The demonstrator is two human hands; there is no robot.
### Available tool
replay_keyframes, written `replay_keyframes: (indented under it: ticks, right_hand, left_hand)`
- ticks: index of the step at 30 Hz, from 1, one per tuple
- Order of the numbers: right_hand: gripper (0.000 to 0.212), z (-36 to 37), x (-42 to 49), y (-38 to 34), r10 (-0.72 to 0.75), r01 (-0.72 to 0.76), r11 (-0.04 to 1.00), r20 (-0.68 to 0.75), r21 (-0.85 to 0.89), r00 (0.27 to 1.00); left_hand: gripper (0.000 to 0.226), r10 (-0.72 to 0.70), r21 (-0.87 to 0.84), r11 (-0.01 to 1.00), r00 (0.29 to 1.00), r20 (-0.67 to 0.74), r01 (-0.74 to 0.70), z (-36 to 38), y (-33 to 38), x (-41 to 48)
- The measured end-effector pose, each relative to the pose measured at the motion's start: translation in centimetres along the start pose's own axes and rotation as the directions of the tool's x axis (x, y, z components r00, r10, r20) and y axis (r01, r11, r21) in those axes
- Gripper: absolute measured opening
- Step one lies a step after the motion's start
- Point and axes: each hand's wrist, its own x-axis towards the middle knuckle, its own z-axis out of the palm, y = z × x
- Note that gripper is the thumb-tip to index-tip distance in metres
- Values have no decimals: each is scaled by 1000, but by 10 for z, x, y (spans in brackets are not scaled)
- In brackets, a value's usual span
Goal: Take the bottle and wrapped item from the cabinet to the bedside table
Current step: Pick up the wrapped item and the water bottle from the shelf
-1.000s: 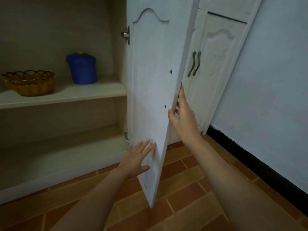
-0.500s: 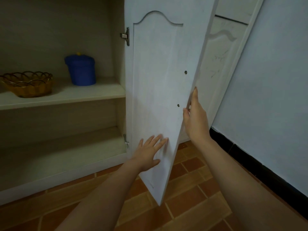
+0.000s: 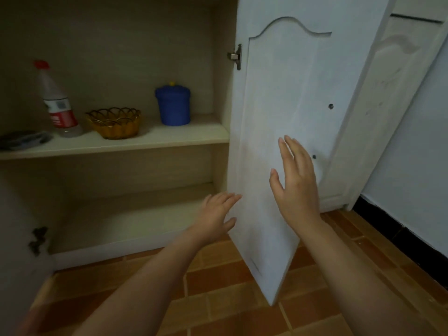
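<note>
- Your right hand [image 3: 297, 183], fingers straight, is before the inner face of the open cabinet door [image 3: 278, 105]; contact is unclear.
- Your left hand [image 3: 215, 214], fingers spread, is low near the door's hinged edge.
- The upper shelf [image 3: 174, 139] holds a dark wrapped item [image 3: 21, 140], red-capped bottle [image 3: 58, 103], golden basket [image 3: 114, 122] and blue pot [image 3: 173, 105], left to right.

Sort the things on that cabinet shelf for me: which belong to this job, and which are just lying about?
For the job: bottle with a red cap; dark wrapped item, blurred, at the left end of the shelf.
Lying about: amber basket; blue lidded jar.
</note>
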Motion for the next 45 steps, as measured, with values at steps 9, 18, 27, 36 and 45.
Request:
replay_keyframes:
  ticks: [9, 18, 27, 36, 45]
  right_hand:
    - [47, 52, 8, -54, -105, 58, 974, 206, 219, 973]
    - [40, 102, 13, -98, -181, 77, 940, 294, 333, 939]
    - [44, 140, 26, -112, -181, 80, 951, 326, 300, 928]
    - [42, 207, 60, -150, -153, 48, 950, 326, 307, 933]
    - [45, 274, 119, -207, -146, 32, 956, 381, 291, 913]
  left_hand:
    - [38, -209, 11, 975, 939, -272, 221, -87, -80, -87]
    - [35, -324, 4, 937, 870, -371, 351, -125, -139, -132]
    - [37, -342, -22, 930, 843, -415, 366, -136, -195, -127]
    - [36, -326, -45, 940, 846, -422, 339, -147, -281, -98]
    - [39, -287, 32, 944, 868, -404, 328, -184, -366, -62]
